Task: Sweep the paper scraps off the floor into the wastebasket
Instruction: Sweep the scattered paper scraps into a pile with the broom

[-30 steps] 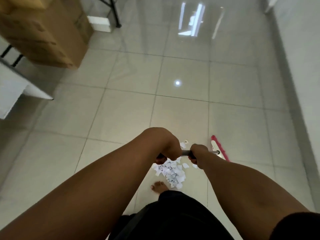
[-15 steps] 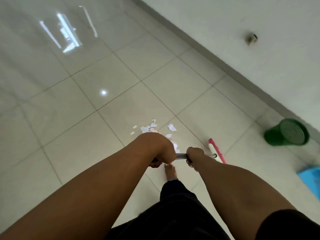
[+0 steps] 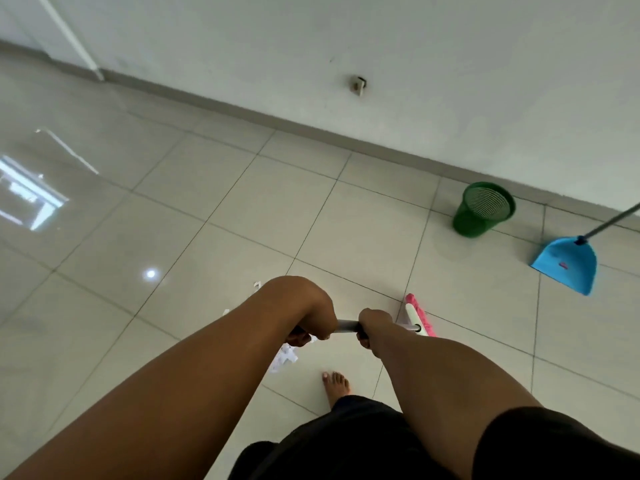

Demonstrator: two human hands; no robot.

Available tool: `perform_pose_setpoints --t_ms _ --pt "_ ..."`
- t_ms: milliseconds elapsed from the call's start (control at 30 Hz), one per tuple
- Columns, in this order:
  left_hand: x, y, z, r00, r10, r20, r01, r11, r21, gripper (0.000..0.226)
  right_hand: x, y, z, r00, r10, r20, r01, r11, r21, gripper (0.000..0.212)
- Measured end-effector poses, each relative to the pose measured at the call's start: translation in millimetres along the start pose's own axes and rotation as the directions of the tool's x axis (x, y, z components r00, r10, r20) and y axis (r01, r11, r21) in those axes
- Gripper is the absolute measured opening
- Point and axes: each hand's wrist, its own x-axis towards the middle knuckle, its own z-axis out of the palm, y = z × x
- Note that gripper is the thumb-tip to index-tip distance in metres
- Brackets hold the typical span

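Both hands grip a silver broom handle [image 3: 347, 325] in the lower middle of the view. My left hand [image 3: 311, 317] holds its near end, my right hand [image 3: 374, 329] sits farther down the shaft. The pink and white broom head [image 3: 419, 315] rests on the tiles just right of my right hand. White paper scraps [image 3: 285, 360] lie in a small pile under my left forearm, mostly hidden, with a stray scrap [image 3: 256, 285] farther out. The green mesh wastebasket [image 3: 483, 209] stands upright near the wall at the right, well apart from the broom.
A blue dustpan [image 3: 568, 263] with a long grey handle lies on the floor right of the wastebasket. A white wall with a grey skirting [image 3: 311, 129] runs across the back. My bare foot [image 3: 336, 386] stands just below the hands. Glossy beige tiles [image 3: 173, 220] stretch left.
The view has swung to the right, bringing the wall, the whole wastebasket and the dustpan into sight. Both hands keep their hold on the broom handle; the scraps now lie under my left arm.
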Motion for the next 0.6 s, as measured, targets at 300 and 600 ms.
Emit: perform_pose_setpoints --t_ms 300,600 --pt "-6.4 51.0 -21.8 0.997 0.07 -0.046 -0.058 0.975 0.215 0.033 -12.1 2.9 -37.9 0.994 0.069 -0.088 -0.049 0.976 0.214 0.019" --pt "-19.4 73.6 -19.0 0.989 0.144 -0.016 -0.13 0.93 0.343 0.036 -44.7 22.3 -60.2 0.977 0.121 -0.175 -0.054 0.937 0.346 0.02"
